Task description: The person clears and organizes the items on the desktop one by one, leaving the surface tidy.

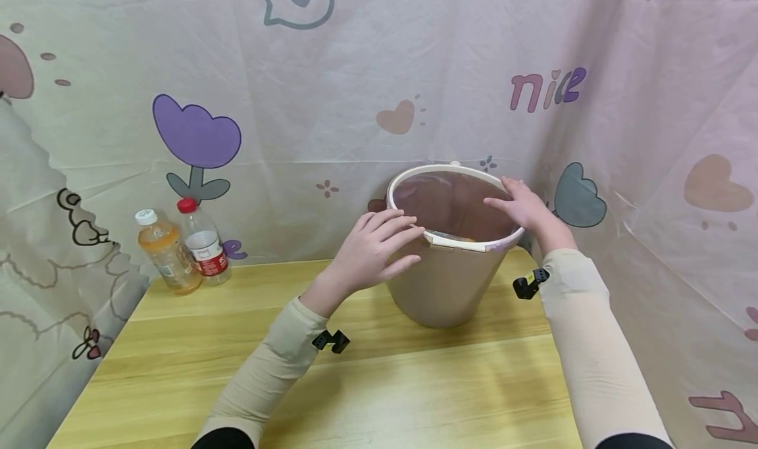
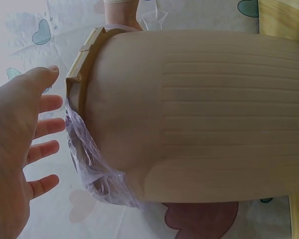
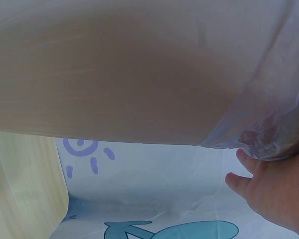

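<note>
A beige trash bin (image 1: 441,281) stands upright on the table, with a cream rim ring (image 1: 457,243) around its mouth. A thin purple translucent bag (image 2: 92,164) lines it and folds over the rim. My left hand (image 1: 374,248) hovers at the left front of the rim, fingers spread and fairly straight; in the left wrist view a small gap shows between fingertips and rim. On the right side, my right hand (image 1: 527,212) lies over the rim, thumb pointing inward across the opening. Its fingers touch the bag's folded edge (image 3: 269,137) in the right wrist view.
Two plastic bottles stand at the table's back left: one white-capped with orange liquid (image 1: 168,255), one red-capped and clear (image 1: 205,245). A printed cloth (image 1: 331,60) hangs behind and beside the wooden table (image 1: 414,396). The bin is close to the back cloth.
</note>
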`<state>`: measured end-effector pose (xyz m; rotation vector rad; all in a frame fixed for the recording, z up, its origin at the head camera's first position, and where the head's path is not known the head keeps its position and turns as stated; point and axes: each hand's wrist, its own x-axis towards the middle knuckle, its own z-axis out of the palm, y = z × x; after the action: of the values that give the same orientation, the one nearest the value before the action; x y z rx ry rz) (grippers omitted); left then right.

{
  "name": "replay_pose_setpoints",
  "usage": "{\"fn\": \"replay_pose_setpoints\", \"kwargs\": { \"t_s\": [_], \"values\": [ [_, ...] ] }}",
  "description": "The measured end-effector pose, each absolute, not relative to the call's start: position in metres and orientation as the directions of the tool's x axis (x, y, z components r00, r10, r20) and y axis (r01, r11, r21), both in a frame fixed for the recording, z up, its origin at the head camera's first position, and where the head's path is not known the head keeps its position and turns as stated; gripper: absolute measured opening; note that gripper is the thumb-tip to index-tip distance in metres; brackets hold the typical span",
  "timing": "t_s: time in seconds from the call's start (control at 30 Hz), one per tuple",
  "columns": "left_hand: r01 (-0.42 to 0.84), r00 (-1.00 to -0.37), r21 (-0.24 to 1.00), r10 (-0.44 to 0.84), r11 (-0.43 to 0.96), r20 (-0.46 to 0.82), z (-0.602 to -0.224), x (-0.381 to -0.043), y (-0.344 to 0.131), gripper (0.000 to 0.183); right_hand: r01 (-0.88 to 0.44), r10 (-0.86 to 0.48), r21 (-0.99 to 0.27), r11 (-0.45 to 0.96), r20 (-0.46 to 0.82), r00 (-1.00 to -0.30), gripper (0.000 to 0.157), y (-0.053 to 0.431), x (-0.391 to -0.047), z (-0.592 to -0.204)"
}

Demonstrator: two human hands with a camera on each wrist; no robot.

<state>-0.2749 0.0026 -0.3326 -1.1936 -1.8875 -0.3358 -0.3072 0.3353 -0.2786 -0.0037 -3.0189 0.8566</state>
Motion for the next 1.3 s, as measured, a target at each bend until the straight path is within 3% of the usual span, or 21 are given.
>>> {"fn": "replay_pose_setpoints", "kwargs": {
  "t_s": [0.73,1.3],
  "values": [
    [0.836,-0.197,-0.154,0.551,0.526,0.811,-0.351,-0.271,-0.027,0.045,-0.019,-0.012,-0.463,0.886,0.019,-1.0,0.088,0.335,-0.308,-0.276],
    [0.808,-0.344,-0.008,0.484,0.589,0.805,-0.38,-0.266,-0.063,0.043,-0.024,-0.025,-0.371,0.928,0.002,-1.0,0.087,0.333,-0.311,-0.273]
  ]
}}
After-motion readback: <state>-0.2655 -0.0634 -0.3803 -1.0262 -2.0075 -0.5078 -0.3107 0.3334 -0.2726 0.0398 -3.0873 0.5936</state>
